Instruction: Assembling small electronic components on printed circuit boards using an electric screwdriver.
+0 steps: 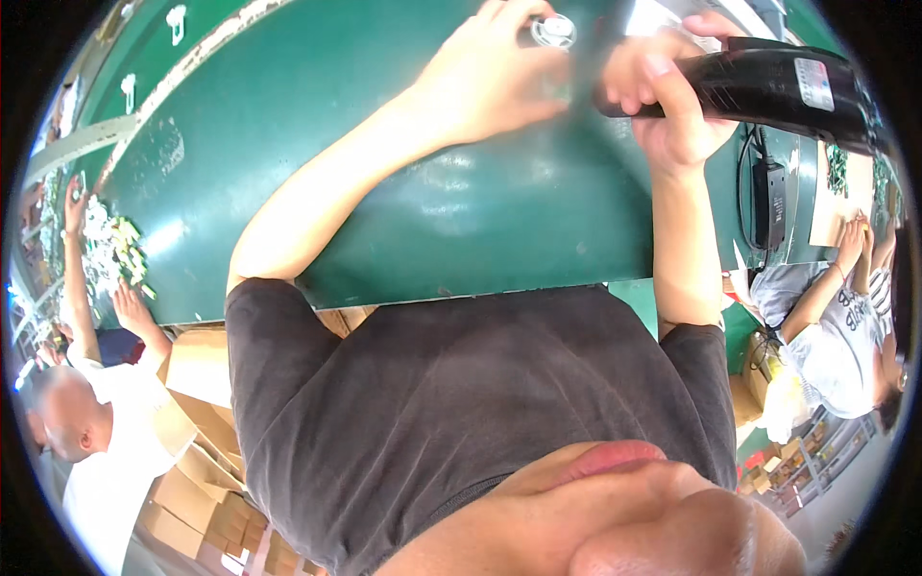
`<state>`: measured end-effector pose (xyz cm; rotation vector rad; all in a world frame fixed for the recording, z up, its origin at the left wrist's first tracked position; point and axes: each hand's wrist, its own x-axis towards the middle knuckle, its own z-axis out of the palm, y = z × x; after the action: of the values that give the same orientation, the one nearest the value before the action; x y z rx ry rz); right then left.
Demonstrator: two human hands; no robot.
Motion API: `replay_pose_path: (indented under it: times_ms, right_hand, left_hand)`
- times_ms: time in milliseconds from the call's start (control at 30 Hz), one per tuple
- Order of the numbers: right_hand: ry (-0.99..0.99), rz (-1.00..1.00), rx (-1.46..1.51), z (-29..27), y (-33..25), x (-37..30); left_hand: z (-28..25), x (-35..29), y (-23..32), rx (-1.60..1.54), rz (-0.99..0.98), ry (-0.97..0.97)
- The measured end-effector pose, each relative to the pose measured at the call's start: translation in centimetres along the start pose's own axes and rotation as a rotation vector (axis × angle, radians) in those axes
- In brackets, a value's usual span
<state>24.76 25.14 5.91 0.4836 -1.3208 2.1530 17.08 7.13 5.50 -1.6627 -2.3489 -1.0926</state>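
Note:
My left hand [495, 77] reaches across the green table top from the left. At its fingertips is a small white round part [554, 31] with a ring-like face; the thumb side is smeared by motion. To the right, my right hand [677, 106] is closed round the narrow end of a thick, curved black tool [768, 86] with a pale label on its side. This tool stretches away toward the right edge of the view, and its exact kind cannot be made out. Fingers of the right hand are partly blurred. A narrow gap lies between the two hands.
A black power adapter [768, 204] with a cable hangs by the table's right side. A pile of small white and yellow-green parts [120, 245] lies at left, where a person in white [130, 432] works. Another person [836, 326] sits at right. Cardboard boxes [197, 480] stand behind.

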Motion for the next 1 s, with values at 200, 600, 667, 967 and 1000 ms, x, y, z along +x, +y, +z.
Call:
replay_pose_path:
  times_ms: [200, 600, 667, 967, 1000]
  right_hand:
    - [0.029, 0.211, -0.224, -0.6, 0.7, -1.0]
    - [-0.054, 0.174, -0.393, -0.4, 0.7, -1.2]
    - [-0.038, 0.181, -0.305, -0.2, 0.6, -1.4]
    - [-0.012, 0.053, -0.241, 0.1, 1.9, -1.6]
    - [-0.037, 0.123, -0.287, 0.0, 1.1, -1.7]
  left_hand:
    - [-4.8, 4.3, -6.1, 0.271, -0.088, 0.132]
    - [-6.5, 2.1, -19.2, 0.283, -0.221, 0.553]
    - [-6.8, 2.4, -16.8, 0.379, -0.206, 0.498]
    - [-4.5, 3.3, -16.5, 0.533, -0.048, 0.096]
    - [-4.5, 3.1, -16.3, 0.452, -0.104, 0.124]
